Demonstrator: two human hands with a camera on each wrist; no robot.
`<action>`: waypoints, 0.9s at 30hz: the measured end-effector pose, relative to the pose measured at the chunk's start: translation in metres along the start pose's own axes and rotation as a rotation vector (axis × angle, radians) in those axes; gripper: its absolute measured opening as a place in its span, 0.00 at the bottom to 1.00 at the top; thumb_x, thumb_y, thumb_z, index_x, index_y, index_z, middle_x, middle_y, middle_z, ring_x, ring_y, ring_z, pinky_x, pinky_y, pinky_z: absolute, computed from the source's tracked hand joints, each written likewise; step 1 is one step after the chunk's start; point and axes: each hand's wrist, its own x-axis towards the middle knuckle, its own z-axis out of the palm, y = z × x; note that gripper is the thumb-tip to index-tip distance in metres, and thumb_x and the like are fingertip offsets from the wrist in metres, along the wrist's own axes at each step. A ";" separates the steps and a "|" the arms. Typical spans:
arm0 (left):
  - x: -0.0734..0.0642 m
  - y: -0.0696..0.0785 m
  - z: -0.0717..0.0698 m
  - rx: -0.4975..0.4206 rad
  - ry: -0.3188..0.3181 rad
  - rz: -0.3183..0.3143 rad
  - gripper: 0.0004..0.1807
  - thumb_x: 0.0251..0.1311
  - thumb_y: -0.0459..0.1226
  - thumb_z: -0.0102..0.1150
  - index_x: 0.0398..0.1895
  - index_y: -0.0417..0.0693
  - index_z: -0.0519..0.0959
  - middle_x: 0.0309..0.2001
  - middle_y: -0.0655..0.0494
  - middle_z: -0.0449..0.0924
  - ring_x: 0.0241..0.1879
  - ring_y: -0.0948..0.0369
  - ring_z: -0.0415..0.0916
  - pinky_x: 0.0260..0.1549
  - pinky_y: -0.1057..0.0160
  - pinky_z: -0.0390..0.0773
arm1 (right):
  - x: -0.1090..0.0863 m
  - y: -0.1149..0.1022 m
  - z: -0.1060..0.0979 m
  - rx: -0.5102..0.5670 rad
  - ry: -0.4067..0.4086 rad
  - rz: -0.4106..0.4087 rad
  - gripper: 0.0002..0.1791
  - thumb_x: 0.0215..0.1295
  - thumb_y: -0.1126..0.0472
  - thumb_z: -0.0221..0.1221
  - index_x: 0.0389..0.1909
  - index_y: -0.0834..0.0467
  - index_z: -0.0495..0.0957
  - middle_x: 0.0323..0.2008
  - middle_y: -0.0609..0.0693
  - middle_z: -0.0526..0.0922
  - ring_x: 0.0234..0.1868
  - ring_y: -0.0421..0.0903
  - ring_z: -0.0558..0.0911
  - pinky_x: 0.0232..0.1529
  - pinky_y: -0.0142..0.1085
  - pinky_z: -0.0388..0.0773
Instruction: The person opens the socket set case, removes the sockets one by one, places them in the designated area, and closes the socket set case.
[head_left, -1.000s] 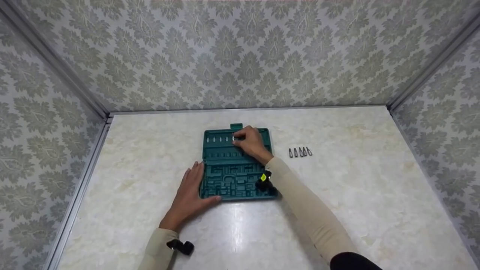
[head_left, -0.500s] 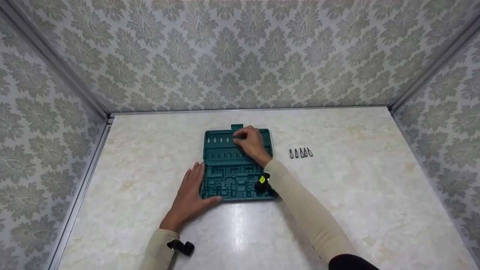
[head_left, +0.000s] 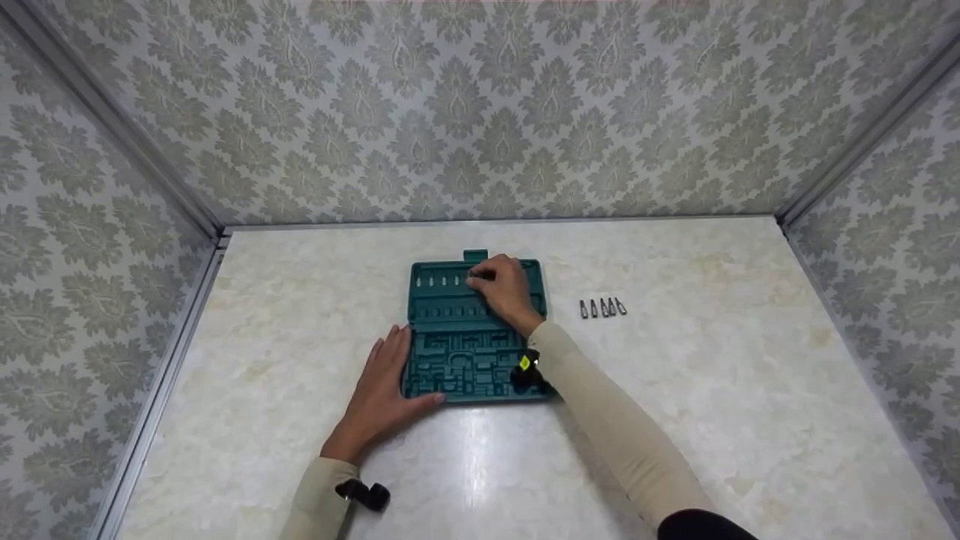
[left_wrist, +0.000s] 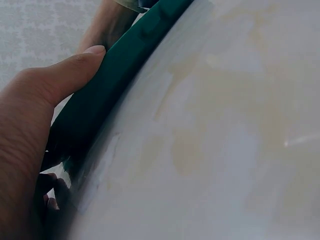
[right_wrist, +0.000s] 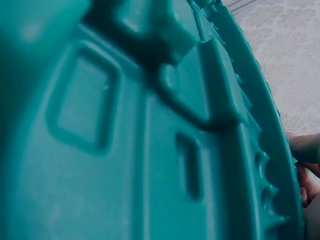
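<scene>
A green plastic tool case (head_left: pixel 427 326) lies unfolded on the table in the head view, its moulded slots facing up. Several small silver screwdriver bits (head_left: pixel 444 282) stand in a row in its far half. At the end of that row my right hand (head_left: pixel 510 289) has its thumb and index finger pinched at another bit, which the fingers mostly hide. My left hand (head_left: pixel 379 390) rests against the case's near left corner, fingers extended along the left side. In the left wrist view its thumb (left_wrist: pixel 80 70) lies across the green rim. Green moulded recesses (right_wrist: pixel 82 97) fill the right wrist view.
Several loose screwdriver bits (head_left: pixel 602 308) lie side by side on the table right of the case. The marbled table (head_left: pixel 712 375) meets patterned walls (head_left: pixel 480 112) at the back and sides. A latch tab (head_left: pixel 475 256) sticks out from the case's far edge.
My right index finger and thumb have drawn slightly closer together at the row's end, and the bit seen there earlier is now mostly covered. My left hand stays in place.
</scene>
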 end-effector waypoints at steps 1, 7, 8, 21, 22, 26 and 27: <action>0.000 0.000 0.001 0.000 0.001 0.003 0.73 0.55 0.69 0.77 0.93 0.49 0.45 0.91 0.47 0.42 0.90 0.47 0.36 0.87 0.43 0.40 | 0.000 0.001 -0.001 0.029 0.011 0.008 0.08 0.74 0.63 0.72 0.48 0.61 0.92 0.47 0.56 0.87 0.51 0.54 0.82 0.60 0.50 0.79; 0.002 -0.001 0.003 -0.005 0.008 0.030 0.72 0.55 0.69 0.77 0.93 0.49 0.45 0.91 0.48 0.43 0.90 0.49 0.37 0.87 0.44 0.39 | -0.003 0.004 -0.011 0.164 0.048 0.049 0.11 0.76 0.61 0.71 0.53 0.62 0.90 0.52 0.55 0.87 0.54 0.51 0.85 0.61 0.48 0.82; 0.002 -0.001 0.003 -0.005 0.009 0.031 0.72 0.55 0.69 0.76 0.93 0.49 0.45 0.91 0.48 0.43 0.90 0.49 0.36 0.87 0.45 0.39 | -0.004 0.003 -0.013 0.173 0.047 0.050 0.11 0.76 0.61 0.70 0.53 0.62 0.90 0.52 0.55 0.87 0.55 0.50 0.85 0.61 0.47 0.83; 0.001 0.001 0.002 0.016 0.017 0.022 0.71 0.57 0.67 0.77 0.92 0.45 0.47 0.90 0.44 0.45 0.89 0.45 0.39 0.86 0.42 0.41 | -0.029 -0.005 -0.049 0.148 -0.049 -0.056 0.14 0.77 0.59 0.70 0.55 0.64 0.89 0.50 0.51 0.90 0.51 0.47 0.86 0.57 0.46 0.84; 0.001 0.001 0.002 0.016 0.015 0.020 0.71 0.57 0.67 0.77 0.92 0.46 0.47 0.90 0.44 0.45 0.89 0.46 0.39 0.86 0.42 0.41 | -0.032 -0.005 -0.051 0.147 -0.050 -0.061 0.14 0.77 0.59 0.70 0.55 0.63 0.89 0.50 0.50 0.90 0.51 0.47 0.86 0.56 0.46 0.84; 0.000 -0.001 0.001 0.013 0.016 0.016 0.72 0.56 0.67 0.77 0.92 0.46 0.47 0.91 0.45 0.45 0.90 0.47 0.38 0.87 0.44 0.39 | -0.039 -0.006 -0.060 0.145 -0.059 -0.087 0.14 0.78 0.60 0.69 0.55 0.64 0.89 0.51 0.52 0.90 0.50 0.48 0.87 0.55 0.46 0.85; 0.000 -0.002 0.000 0.010 0.016 0.016 0.72 0.56 0.67 0.77 0.92 0.47 0.46 0.91 0.46 0.44 0.90 0.48 0.38 0.87 0.45 0.39 | -0.041 -0.007 -0.062 0.144 -0.063 -0.093 0.14 0.78 0.60 0.69 0.56 0.65 0.89 0.51 0.52 0.90 0.50 0.48 0.87 0.54 0.46 0.85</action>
